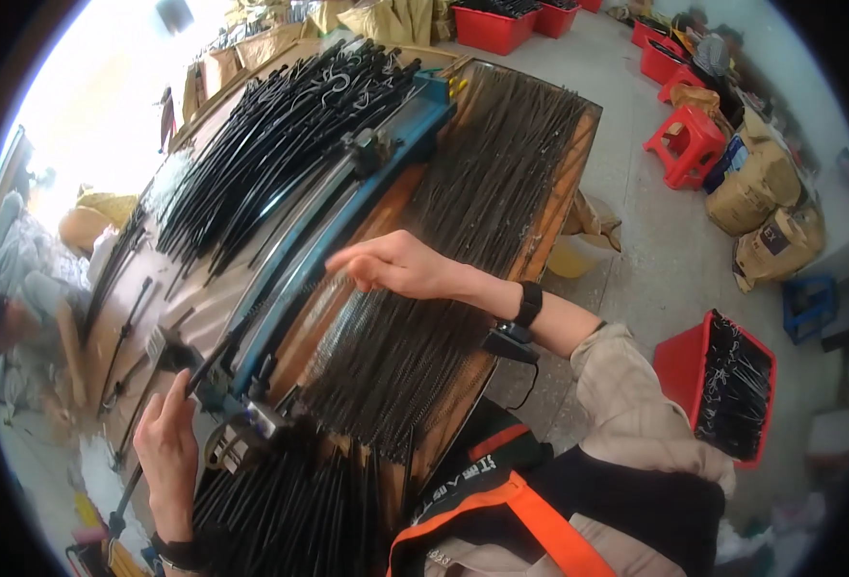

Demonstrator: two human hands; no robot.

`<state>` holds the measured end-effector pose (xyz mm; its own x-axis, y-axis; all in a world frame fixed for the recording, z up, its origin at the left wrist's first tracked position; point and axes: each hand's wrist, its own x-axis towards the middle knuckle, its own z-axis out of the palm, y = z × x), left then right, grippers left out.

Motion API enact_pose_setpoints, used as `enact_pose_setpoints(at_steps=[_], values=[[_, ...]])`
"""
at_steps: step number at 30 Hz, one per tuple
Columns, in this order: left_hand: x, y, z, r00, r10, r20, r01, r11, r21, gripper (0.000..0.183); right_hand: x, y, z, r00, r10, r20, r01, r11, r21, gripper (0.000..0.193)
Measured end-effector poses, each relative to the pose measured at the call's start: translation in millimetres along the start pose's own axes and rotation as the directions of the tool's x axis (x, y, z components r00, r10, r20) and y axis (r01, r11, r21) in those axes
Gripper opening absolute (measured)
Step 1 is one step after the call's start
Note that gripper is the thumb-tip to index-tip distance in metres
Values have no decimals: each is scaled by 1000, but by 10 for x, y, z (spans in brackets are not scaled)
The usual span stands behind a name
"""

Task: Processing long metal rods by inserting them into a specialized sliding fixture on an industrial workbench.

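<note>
My left hand (167, 447) is closed on a long black rod (128, 492), which runs up past its fingers to the near end of a blue metal fixture (280, 322). A metal clamp-like part (246, 433) sits just right of that hand. Over the fixture's right side, my right hand (397, 266) is held with its fingers curled and the forefinger and thumb close together. Whether a thin piece lies between them I cannot make out. Below this hand, many thin dark ribbed strands (376, 365) lie side by side on the wooden table (530, 260).
Black rods with hooked ends (290, 125) are heaped beyond the fixture; more black rods (290, 505) lie close to me. A red bin (679, 370) stands at my right. Farther off are a red stool (679, 144) and paper sacks (766, 183). Another person (35, 317) sits at left.
</note>
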<state>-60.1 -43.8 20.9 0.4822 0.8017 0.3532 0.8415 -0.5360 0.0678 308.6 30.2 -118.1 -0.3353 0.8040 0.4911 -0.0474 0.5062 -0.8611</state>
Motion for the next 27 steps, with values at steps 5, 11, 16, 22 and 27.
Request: enact_pose_setpoints(at_steps=[5, 11, 16, 22, 27], values=[[-239, -13, -7, 991, -76, 113, 69, 996, 60, 41, 231, -11, 522, 956, -274, -104, 228, 918, -325, 40], [-313, 100, -8, 997, -29, 73, 26, 999, 42, 43, 323, -100, 900, 765, -644, 29, 530, 603, -596, 20], [-503, 21, -44, 999, -50, 18, 47, 991, 129, 42, 213, 4, 772, 891, -454, -1, 363, 714, -599, 27], [-418, -39, -48, 998, -56, -16, 57, 991, 120, 42, 353, 32, 993, 838, -544, 37, 465, 679, -567, 31], [-557, -50, -81, 995, -88, 38, 84, 993, 84, 40, 475, -16, 988, 769, -639, 22, 527, 614, -587, 28]])
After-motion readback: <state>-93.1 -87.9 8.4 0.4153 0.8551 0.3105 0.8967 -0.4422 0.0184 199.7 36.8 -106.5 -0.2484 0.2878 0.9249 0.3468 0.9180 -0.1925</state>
